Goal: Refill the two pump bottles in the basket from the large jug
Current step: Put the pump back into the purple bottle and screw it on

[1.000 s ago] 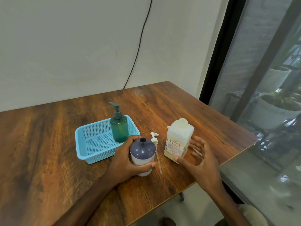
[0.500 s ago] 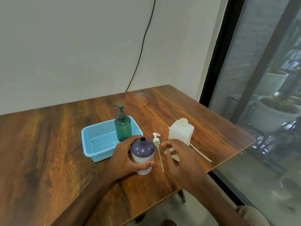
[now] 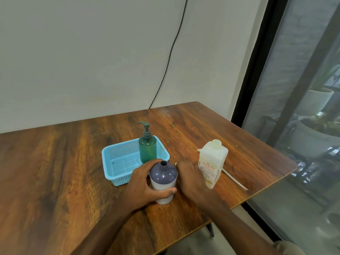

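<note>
My left hand [image 3: 141,184] grips a purple-topped white bottle [image 3: 163,174] that stands on the table with its neck open and no pump. My right hand [image 3: 191,179] lies palm down between this bottle and the large cream jug [image 3: 212,162], over the spot where the white pump head lay. Only a white sliver shows at its fingertips, and its fingers are hidden. The jug stands upright and capped. A green pump bottle [image 3: 147,150] stands in the blue basket [image 3: 117,159].
A thin clear tube [image 3: 234,179] lies on the wooden table [image 3: 55,172] to the right of the jug, near the table's right edge. A black cable [image 3: 165,70] runs down the wall behind. A glass door is at the right.
My right hand left the side of the jug and moved left, and now covers the loose white pump beside the purple bottle. My left hand kept its grip.
</note>
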A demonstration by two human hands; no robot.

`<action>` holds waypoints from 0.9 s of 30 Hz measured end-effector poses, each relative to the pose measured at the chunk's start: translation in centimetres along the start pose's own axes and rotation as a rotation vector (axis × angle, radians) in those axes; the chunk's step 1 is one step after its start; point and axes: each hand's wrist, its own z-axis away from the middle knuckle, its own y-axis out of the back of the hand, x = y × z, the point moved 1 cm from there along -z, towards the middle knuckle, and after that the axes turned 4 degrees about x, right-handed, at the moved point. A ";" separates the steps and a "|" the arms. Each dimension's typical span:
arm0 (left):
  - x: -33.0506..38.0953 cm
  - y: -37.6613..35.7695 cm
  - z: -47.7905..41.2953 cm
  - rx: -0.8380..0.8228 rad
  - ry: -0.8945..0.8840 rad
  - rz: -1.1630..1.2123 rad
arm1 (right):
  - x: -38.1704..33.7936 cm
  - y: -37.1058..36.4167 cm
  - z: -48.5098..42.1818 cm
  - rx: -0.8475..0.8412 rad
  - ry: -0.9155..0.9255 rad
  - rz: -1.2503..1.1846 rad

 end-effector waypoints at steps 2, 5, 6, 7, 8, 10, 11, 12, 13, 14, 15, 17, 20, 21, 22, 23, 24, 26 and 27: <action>-0.1 -0.1 0.0 0.001 -0.008 -0.001 | 0.3 0.1 0.7 0.008 -0.035 -0.037; -0.2 -0.3 0.1 0.013 -0.013 -0.005 | 0.8 0.8 2.1 -0.004 -0.079 -0.127; -0.2 -0.3 0.2 0.018 -0.012 -0.002 | 0.8 1.2 2.6 0.006 -0.088 -0.168; -0.2 -0.4 0.3 0.025 -0.008 0.005 | 0.9 1.9 3.2 0.030 -0.093 -0.210; -0.2 -0.5 0.3 0.029 0.001 0.016 | 0.9 2.6 3.7 0.066 -0.092 -0.251; -0.3 -0.7 0.4 0.026 0.026 0.036 | 0.9 4.2 4.5 0.153 -0.056 -0.333; -0.3 -0.9 0.5 0.025 0.038 0.044 | 0.9 5.1 4.8 0.196 -0.028 -0.379; -0.3 -1.1 0.5 0.027 0.049 0.056 | 0.9 6.1 5.1 0.236 -0.001 -0.426; -0.3 -1.4 0.6 0.035 0.058 0.070 | 0.7 7.2 5.3 0.271 0.024 -0.475; -0.1 -1.6 0.7 0.044 0.062 0.080 | 0.5 8.4 5.5 0.298 0.046 -0.524; 0.1 -1.9 0.7 0.051 0.065 0.085 | 0.3 9.7 5.6 0.321 0.069 -0.577; 0.3 -2.5 0.7 0.051 0.072 0.098 | -0.2 11.9 5.7 0.351 0.122 -0.678; 0.4 -3.2 0.7 0.041 0.085 0.109 | -1.2 14.6 5.6 0.371 0.206 -0.785; 0.3 -3.4 0.7 0.040 0.086 0.110 | -1.5 15.2 5.5 0.362 0.238 -0.846; 0.2 -3.5 0.6 0.040 0.085 0.111 | -1.9 15.8 5.3 0.345 0.270 -0.920; 0.1 -3.5 0.6 0.039 0.087 0.111 | -2.3 16.2 5.2 0.334 0.298 -0.982; 0.1 -3.5 0.6 0.038 0.086 0.112 | -2.8 16.4 4.9 0.335 0.319 -1.023; 0.1 -3.5 0.6 0.037 0.084 0.114 | -3.6 16.5 4.3 0.361 0.348 -1.050; 0.2 -3.4 0.6 0.037 0.082 0.111 | -4.0 16.4 3.9 0.381 0.355 -1.041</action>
